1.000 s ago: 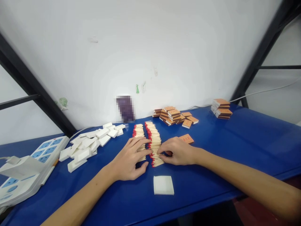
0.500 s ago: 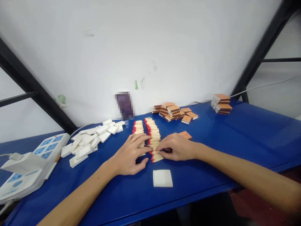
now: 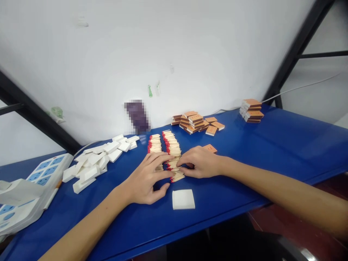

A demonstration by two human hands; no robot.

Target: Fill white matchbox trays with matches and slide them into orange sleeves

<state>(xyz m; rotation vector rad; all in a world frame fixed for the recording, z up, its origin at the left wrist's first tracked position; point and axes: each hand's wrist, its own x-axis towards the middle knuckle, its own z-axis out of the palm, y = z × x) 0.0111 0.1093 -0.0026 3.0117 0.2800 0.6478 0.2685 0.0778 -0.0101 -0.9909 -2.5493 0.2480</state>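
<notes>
Two long rows of red-headed matches lie side by side, a left row [image 3: 154, 143] and a right row [image 3: 172, 142], heads pointing left. My left hand [image 3: 146, 179] reaches over the near part of the left row with its fingers apart. Its fingertips touch the heads at the near end of the right row. On the other side, my right hand [image 3: 199, 162] has its fingers curled and its thumb and fingertips closed at the plain ends of those matches. A flat white rectangular piece [image 3: 183, 199] lies just in front of the rows. Beside my right hand is an orange matchbox [image 3: 210, 148], partly hidden.
White matchbox trays [image 3: 92, 159] are heaped at the left, beside a power strip [image 3: 51, 168]. Orange matchboxes [image 3: 195, 119] are piled against the wall, with another stack [image 3: 252, 114] farther right. A blurred purple object [image 3: 138, 116] leans on the wall.
The view has shifted slightly, so the things sit a little higher and farther left. My left fingertips are now nearer the front end of the right row. My right hand stays at the matches.
</notes>
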